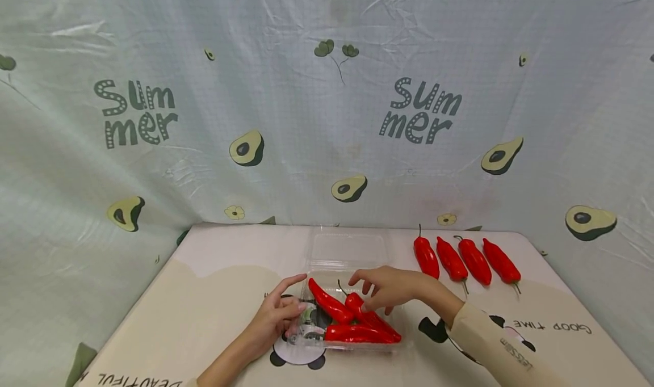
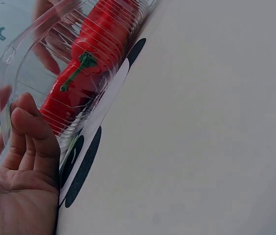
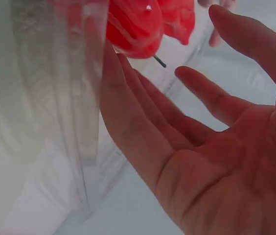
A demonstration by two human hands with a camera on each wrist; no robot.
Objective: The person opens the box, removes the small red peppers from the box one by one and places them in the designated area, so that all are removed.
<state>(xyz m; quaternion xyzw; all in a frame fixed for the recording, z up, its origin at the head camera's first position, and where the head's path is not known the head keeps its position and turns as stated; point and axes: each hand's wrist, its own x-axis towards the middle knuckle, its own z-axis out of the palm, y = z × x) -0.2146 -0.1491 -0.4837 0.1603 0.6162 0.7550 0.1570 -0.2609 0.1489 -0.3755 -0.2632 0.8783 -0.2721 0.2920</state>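
A clear plastic container [image 1: 368, 346] with its lid [image 1: 349, 248] folded back lies on the table, holding several red chili peppers [image 1: 331, 303]. At the container's left side is my left hand [image 1: 271, 322], its index finger along the rim. The left wrist view shows the thumb and curled fingers of the left hand [image 2: 25, 166] gripping the container's end wall. My right hand [image 1: 390, 287] hangs over the container's right part, fingers loosely bent beside the peppers. In the right wrist view, the right hand [image 3: 216, 166] has its fingers spread, with nothing held between them.
Several more red peppers [image 1: 475, 261] lie in a row at the table's back right. A printed cloth [image 1: 306, 103] hangs behind and at both sides. The pale table [image 1: 214, 296] carries printed pandas and lettering.
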